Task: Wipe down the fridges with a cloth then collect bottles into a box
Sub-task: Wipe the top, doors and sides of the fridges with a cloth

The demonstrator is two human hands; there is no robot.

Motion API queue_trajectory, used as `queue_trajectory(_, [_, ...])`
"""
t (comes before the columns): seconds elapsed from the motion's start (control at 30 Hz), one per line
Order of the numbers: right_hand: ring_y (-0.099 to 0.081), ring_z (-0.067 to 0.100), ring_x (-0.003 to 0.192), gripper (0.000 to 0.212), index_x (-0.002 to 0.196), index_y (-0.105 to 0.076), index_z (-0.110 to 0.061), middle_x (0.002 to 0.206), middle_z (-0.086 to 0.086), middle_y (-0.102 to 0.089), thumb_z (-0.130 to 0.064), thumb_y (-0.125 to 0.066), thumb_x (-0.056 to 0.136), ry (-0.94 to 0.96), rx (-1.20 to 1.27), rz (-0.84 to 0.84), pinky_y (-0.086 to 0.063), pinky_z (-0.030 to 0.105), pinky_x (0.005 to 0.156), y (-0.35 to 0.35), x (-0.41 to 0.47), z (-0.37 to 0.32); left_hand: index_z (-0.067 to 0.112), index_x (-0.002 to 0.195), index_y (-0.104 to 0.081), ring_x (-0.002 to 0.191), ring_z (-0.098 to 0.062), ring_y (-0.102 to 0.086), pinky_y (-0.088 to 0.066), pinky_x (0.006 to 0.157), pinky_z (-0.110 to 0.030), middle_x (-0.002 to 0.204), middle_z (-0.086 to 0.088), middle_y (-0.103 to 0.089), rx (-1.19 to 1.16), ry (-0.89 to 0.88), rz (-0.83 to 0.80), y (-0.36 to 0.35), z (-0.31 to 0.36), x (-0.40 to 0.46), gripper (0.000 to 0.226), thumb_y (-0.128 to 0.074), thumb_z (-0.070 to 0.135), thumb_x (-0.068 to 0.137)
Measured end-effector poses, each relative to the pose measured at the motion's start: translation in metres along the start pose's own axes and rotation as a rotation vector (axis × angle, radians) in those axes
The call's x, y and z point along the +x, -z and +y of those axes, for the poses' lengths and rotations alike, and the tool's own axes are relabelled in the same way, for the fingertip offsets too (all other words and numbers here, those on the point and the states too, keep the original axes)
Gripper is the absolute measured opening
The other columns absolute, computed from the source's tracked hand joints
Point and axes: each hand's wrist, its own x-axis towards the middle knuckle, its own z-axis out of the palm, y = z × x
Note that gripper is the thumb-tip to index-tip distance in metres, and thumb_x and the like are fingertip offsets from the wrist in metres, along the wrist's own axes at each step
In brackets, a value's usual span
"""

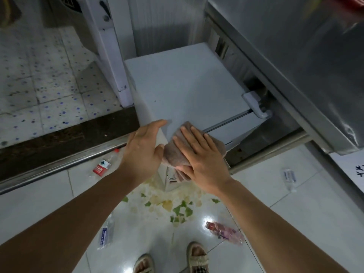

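Tall steel fridge (291,56) at right; low white fridge (183,83) beside it. Right hand (199,154), fingers straight, presses brown cloth (175,152) flat on its top's near corner. Left hand (143,146), fingers relaxed, touches cloth's edge. Bottles (224,232) scattered on floor (295,203).

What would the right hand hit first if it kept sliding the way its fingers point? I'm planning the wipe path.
Likely nothing at first: the right hand, flat on the cloth, points across the bare white fridge top toward the back wall. Depth is unclear.
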Motion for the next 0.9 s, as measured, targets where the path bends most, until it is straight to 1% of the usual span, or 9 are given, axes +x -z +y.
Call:
queue_trajectory(0.13, [0.0,0.022,0.146,0.065,0.149,-0.004,-0.025,0.157,0.001,0.001,-0.057,-0.013,0.093,-0.066,-0.036,-0.044,-0.003,0.042,0.119,0.006,-0.006,0.056,0.015,0.133,-0.047,0.124,-0.023,-0.047,-0.021,0.109,-0.042,0.132,-0.005,-0.054,0.063,-0.007,0.013,-0.016,0.014,-0.003,0.055,-0.062,0.001,0.082])
queue_trajectory(0.23, [0.012,0.018,0.146,0.066,0.147,0.015,-0.028,0.158,0.001,0.013,-0.06,0.008,0.089,-0.148,-0.077,-0.09,0.0,0.041,0.12,0.005,-0.003,0.097,0.019,0.127,-0.053,0.125,-0.018,-0.046,-0.014,0.11,-0.05,0.13,0.002,-0.055,0.143,-0.008,0.016,-0.031,0.025,-0.004,0.051,-0.062,0.002,0.08])
queue_trajectory(0.33, [0.009,0.02,0.147,0.074,0.149,0.012,-0.024,0.159,0.003,0.011,-0.062,0.017,0.086,-0.192,-0.117,-0.072,0.005,0.041,0.119,0.008,-0.004,0.142,0.018,0.12,-0.06,0.124,-0.019,-0.048,-0.017,0.107,-0.057,0.128,0.004,-0.058,0.222,-0.045,0.03,-0.048,0.036,-0.004,0.046,-0.065,0.003,0.077])
queue_trajectory(0.4, [0.006,0.019,0.147,0.074,0.151,0.006,-0.023,0.16,0.004,0.005,-0.06,0.013,0.087,-0.193,-0.13,-0.066,0.009,0.041,0.117,0.011,-0.005,0.168,0.017,0.115,-0.063,0.12,-0.024,-0.051,-0.023,0.103,-0.057,0.125,0.001,-0.06,0.265,-0.028,0.063,-0.063,0.043,-0.004,0.042,-0.068,0.004,0.075])
queue_trajectory(0.47, [0.005,0.019,0.147,0.071,0.152,0.002,-0.022,0.16,0.004,0.003,-0.058,0.008,0.09,-0.166,-0.121,-0.04,0.01,0.042,0.116,0.009,-0.004,0.177,0.018,0.109,-0.067,0.116,-0.025,-0.052,-0.028,0.101,-0.053,0.124,0.001,-0.06,0.297,0.048,0.133,-0.077,0.052,-0.004,0.036,-0.069,0.008,0.075])
queue_trajectory(0.6, [-0.002,0.023,0.147,0.064,0.152,-0.01,-0.018,0.159,0.007,-0.006,-0.05,-0.005,0.096,-0.153,-0.048,0.095,0.002,0.045,0.118,-0.002,-0.009,0.171,0.022,0.104,-0.068,0.107,-0.024,-0.049,-0.03,0.092,-0.045,0.126,0.009,-0.058,0.31,0.198,0.312,-0.103,0.063,-0.007,0.029,-0.066,0.014,0.077])
queue_trajectory(0.67, [-0.008,0.023,0.147,0.062,0.151,-0.016,-0.016,0.158,0.008,-0.013,-0.047,-0.01,0.098,-0.122,-0.009,0.154,-0.001,0.046,0.118,-0.006,-0.014,0.173,0.022,0.106,-0.067,0.105,-0.024,-0.047,-0.032,0.09,-0.045,0.128,0.01,-0.057,0.325,0.205,0.365,-0.111,0.062,-0.01,0.027,-0.061,0.018,0.08])
queue_trajectory(0.77, [-0.009,0.024,0.147,0.06,0.15,-0.019,-0.016,0.158,0.008,-0.015,-0.045,-0.014,0.098,-0.076,0.004,0.216,-0.005,0.047,0.119,-0.013,-0.021,0.179,0.022,0.109,-0.066,0.102,-0.022,-0.045,-0.032,0.087,-0.045,0.131,0.01,-0.057,0.36,0.181,0.413,-0.117,0.057,-0.015,0.029,-0.053,0.025,0.083])
queue_trajectory(0.9, [-0.017,0.026,0.145,0.056,0.148,-0.027,-0.015,0.156,0.01,-0.023,-0.041,-0.023,0.099,-0.11,0.015,0.327,-0.014,0.052,0.117,-0.022,-0.029,0.176,0.022,0.109,-0.066,0.1,-0.023,-0.044,-0.03,0.084,-0.041,0.129,0.005,-0.057,0.376,0.144,0.434,-0.12,0.05,-0.016,0.028,-0.051,0.029,0.087])
